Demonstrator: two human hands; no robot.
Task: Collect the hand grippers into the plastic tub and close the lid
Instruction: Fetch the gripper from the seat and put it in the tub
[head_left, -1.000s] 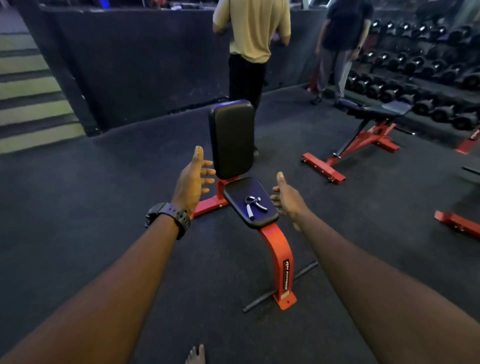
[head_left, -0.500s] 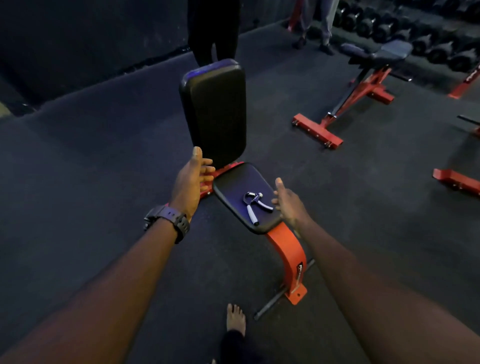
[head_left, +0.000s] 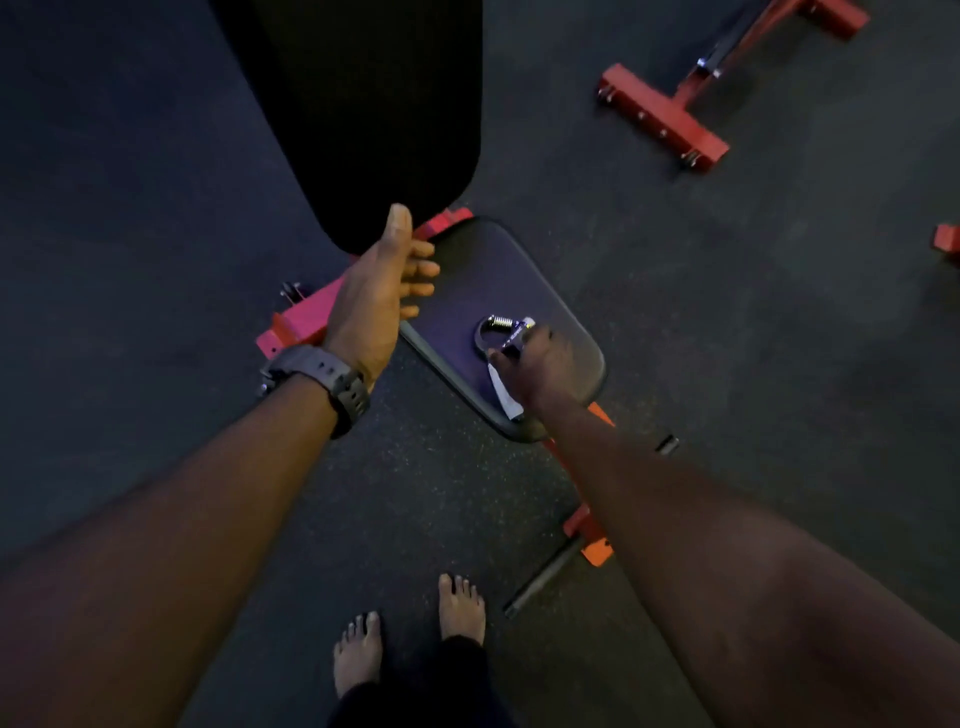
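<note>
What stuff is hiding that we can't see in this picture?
Head view, the only one:
- The hand gripper on the seat pad: the right hand covers one handle, so whether the grip has closed is unclear.
- Plastic tub and lid: not in the picture at all.
- The backrest: its top is cut off by the upper edge.
- The left hand: whether it touches the backrest cannot be told.
- Other grippers: none visible.

Both arms stretch forward and down, bare to the wrists. The left hand (head_left: 382, 291) hangs with its thumb pointing up and its fingers loosely curled, holding nothing. The right hand (head_left: 540, 366) is lower, palm down, fingers bent and pressed on what lies under it. Two bare feet (head_left: 410, 644) stand side by side below.
</note>
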